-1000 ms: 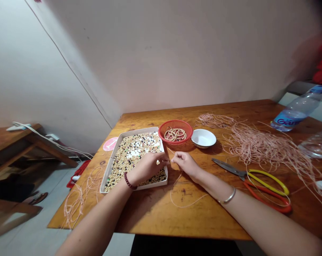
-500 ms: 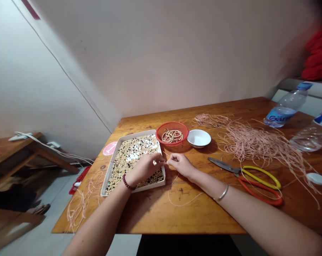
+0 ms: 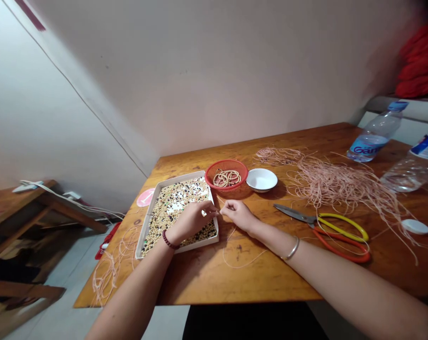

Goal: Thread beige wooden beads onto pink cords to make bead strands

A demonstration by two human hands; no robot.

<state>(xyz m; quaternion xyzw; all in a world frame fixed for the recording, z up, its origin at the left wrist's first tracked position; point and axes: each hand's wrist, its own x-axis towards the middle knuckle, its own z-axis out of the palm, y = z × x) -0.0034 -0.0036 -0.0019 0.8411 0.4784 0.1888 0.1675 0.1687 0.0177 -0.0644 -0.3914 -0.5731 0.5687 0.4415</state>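
My left hand [image 3: 196, 218], a dark beaded bracelet on its wrist, reaches over the right side of a white tray [image 3: 218, 235] of loose beads. Its fingertips are pinched together; whatever is between them is too small to make out. Just right of the tray, my right hand [image 3: 238, 215] closes thumb and finger on a thin pink cord [image 3: 231, 267], which hangs from it in a loop onto the table. The two sets of fingertips nearly meet. Cream beads mixed with black ones [image 3: 157, 226] fill most of the tray.
Behind the hands stand a red basket [image 3: 208, 183] with beaded rings and a white bowl [image 3: 262, 180]. Scissors [image 3: 314, 219] lie right of my hand, near a heap of pink cord [image 3: 341, 184]. Two plastic bottles [image 3: 371, 134] and a white lid [image 3: 415, 226] are farther right.
The view has shifted slightly. Both hands stay fingertip to fingertip by the tray's right edge, with only small finger movement. Nothing else has visibly moved.
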